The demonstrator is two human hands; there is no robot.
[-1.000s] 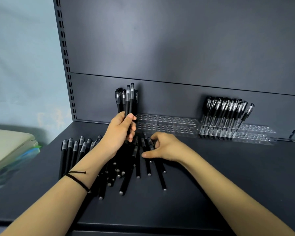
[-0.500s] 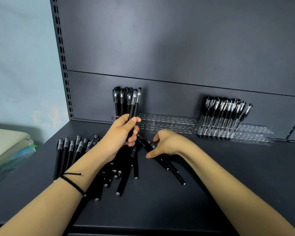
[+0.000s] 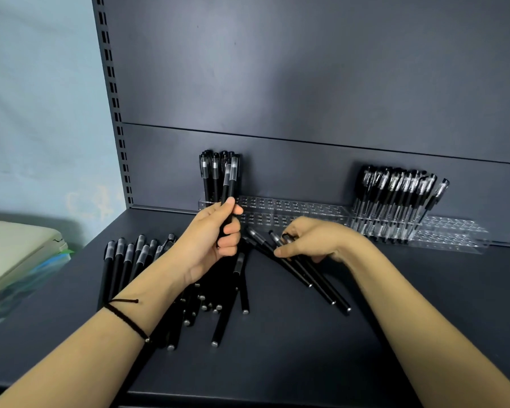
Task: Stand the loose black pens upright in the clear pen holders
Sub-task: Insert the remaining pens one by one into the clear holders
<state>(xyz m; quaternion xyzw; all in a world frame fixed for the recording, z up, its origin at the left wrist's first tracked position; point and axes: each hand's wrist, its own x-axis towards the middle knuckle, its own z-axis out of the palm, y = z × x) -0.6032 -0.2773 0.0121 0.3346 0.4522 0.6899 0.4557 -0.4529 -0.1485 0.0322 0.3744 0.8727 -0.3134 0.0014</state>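
Black pens [image 3: 229, 184] in curled L fingers [image 3: 231, 231] (R fingers [image 3: 299, 231] pinch more).

Shop display, probably stationery: a dark metal shelf [image 3: 277, 363] with a slotted upright [image 3: 115, 113] and back panel [image 3: 306, 69], as in retail racking. Clear holders [image 3: 292, 206] along the back carry rows of identical black pens [image 3: 395, 195]; many more lie loose on the shelf.

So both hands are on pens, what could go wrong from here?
The left hand grips raised pens right beside the standing pens in the clear holder; lowering them may knock neighbours askew.
The right hand pinches three slanted pens near their caps; one may slip out.
The left forearm crosses the loose pile and could scatter it.
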